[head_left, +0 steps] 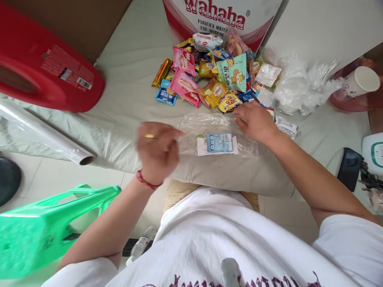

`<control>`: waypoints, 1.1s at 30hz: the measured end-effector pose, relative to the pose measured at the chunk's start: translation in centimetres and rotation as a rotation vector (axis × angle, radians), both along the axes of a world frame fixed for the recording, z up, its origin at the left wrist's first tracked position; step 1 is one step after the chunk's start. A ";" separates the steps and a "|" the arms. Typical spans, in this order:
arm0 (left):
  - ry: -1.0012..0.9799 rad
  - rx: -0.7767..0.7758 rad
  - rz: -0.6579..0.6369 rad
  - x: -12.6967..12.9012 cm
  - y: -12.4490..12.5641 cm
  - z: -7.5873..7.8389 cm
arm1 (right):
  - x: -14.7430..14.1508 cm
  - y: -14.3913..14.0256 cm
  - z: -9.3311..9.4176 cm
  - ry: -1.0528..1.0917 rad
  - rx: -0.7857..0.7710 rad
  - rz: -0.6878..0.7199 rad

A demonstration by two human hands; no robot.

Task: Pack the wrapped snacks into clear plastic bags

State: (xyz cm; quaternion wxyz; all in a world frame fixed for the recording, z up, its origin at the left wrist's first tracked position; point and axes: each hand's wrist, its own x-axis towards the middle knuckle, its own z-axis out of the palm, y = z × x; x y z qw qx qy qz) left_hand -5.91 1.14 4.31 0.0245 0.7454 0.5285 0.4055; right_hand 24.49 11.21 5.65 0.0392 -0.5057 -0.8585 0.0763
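A clear plastic bag [248, 147] lies flat at the table's front edge, with small blue-and-white packets [220, 143] in or under its film. My left hand [158, 149], blurred by motion, is closed at the bag's left end and appears to pinch its film. Over the bag's upper right side, my right hand [259, 121] is open, fingers partly spread. Its fingertips are beside a yellow cookie packet [229, 103] at the near edge of a snack pile. Pink wafer packets [186, 88] and a mint-green packet [232, 73] are in that pile.
A white-and-red carton [215, 20] stands behind the snacks. Crumpled clear bags [295, 85] and a paper cup [356, 85] are to the right, a phone [350, 167] nearer. Leftward are a red jug [60, 71], a film roll [44, 131] and a green stool [38, 227].
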 end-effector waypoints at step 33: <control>0.013 -0.586 0.131 6.0 1.2 -4.5 | -1.7 -9.2 -4.2 0.210 -0.205 0.339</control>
